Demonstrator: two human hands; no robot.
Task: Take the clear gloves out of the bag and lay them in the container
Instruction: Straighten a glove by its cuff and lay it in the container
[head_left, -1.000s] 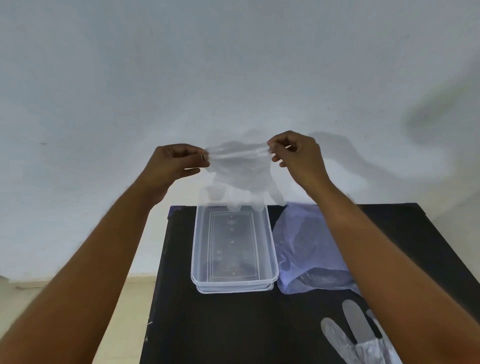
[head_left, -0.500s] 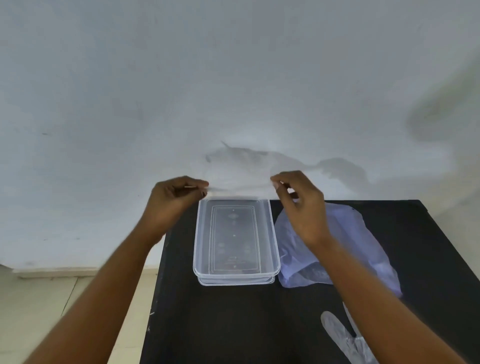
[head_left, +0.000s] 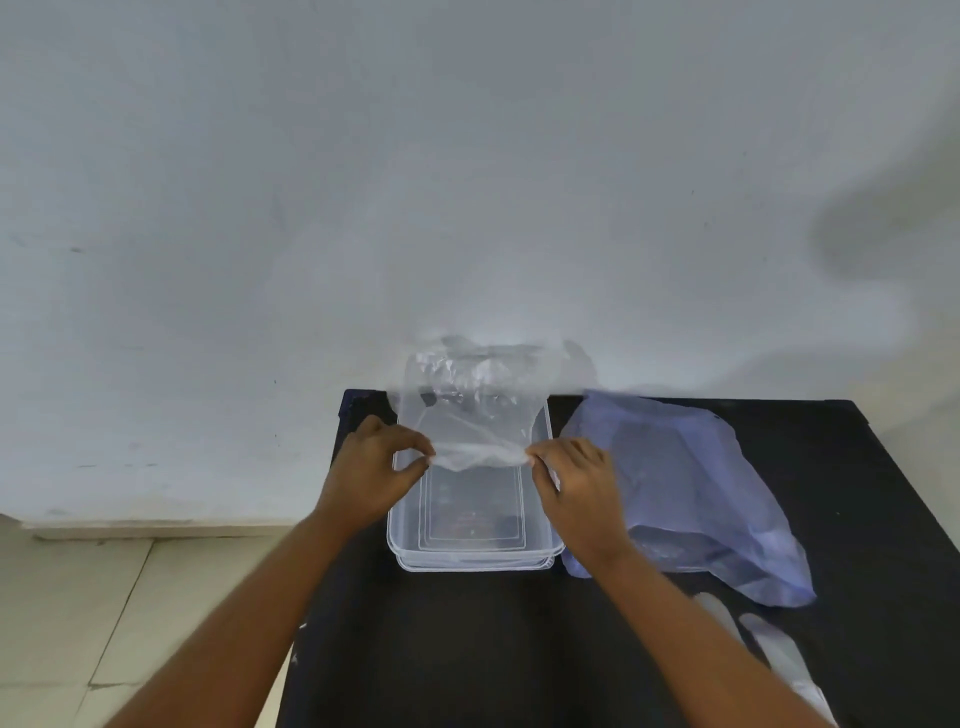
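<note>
A clear glove (head_left: 475, 410) is stretched between my two hands over the far half of the clear rectangular container (head_left: 470, 553). My left hand (head_left: 374, 475) pinches its left cuff corner and my right hand (head_left: 576, 483) pinches the right one, both at the container's side rims. The glove's fingers billow up past the container's far end. The pale blue plastic bag (head_left: 691, 493) lies crumpled right of the container. Another clear glove (head_left: 774, 649) lies flat on the table at the lower right, partly hidden by my right forearm.
The container rests on a black table (head_left: 467, 649) that stands against a white wall (head_left: 467, 182). Beige floor tiles (head_left: 78, 597) show left of the table's edge.
Both hands came down and toward me with the glove, from in front of the wall to the container's rims. The glove now trails away over the container's far end.
</note>
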